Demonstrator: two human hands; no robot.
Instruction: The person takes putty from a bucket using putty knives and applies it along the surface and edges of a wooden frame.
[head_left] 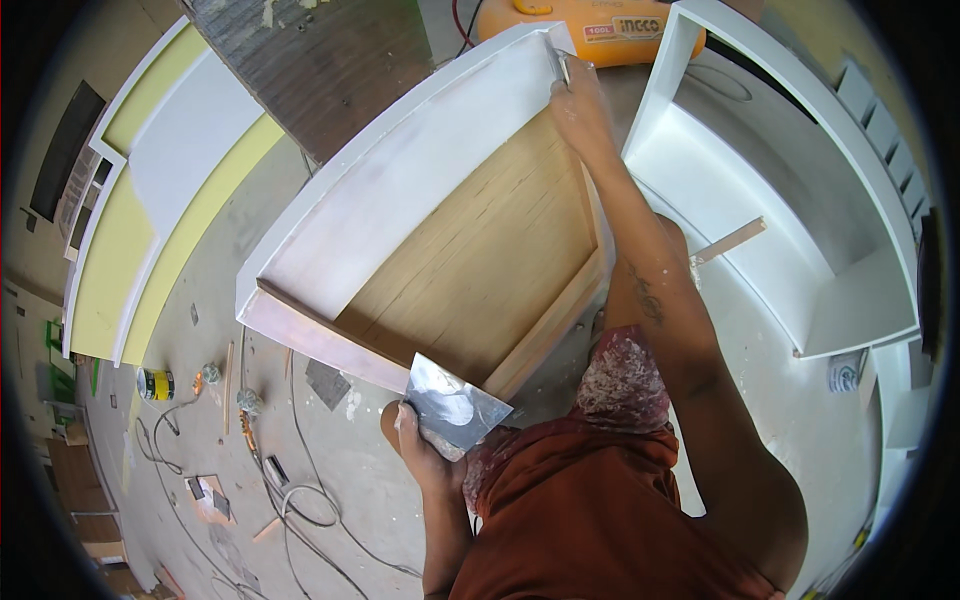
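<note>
In front of me lies a shallow wooden cabinet piece (470,230), with a bare brown panel inside, white-coated sides and raised edges. My left hand (424,462) grips a flat metal plate (428,392) by its lower edge, close to the piece's near corner. A dab of white putty (459,409) sits on the plate. At the far right corner of the piece, my right hand (582,105) is closed around a putty knife (562,66). Its blade is at the white inner edge, and the fingers partly cover it.
An orange tank (650,50) stands behind the piece, beside a dark tabletop (330,70). To the right is a white open cabinet (740,170); to the left, a yellow-and-white panel unit (195,130). Hoses (310,520) and a small can (156,385) lie about the floor.
</note>
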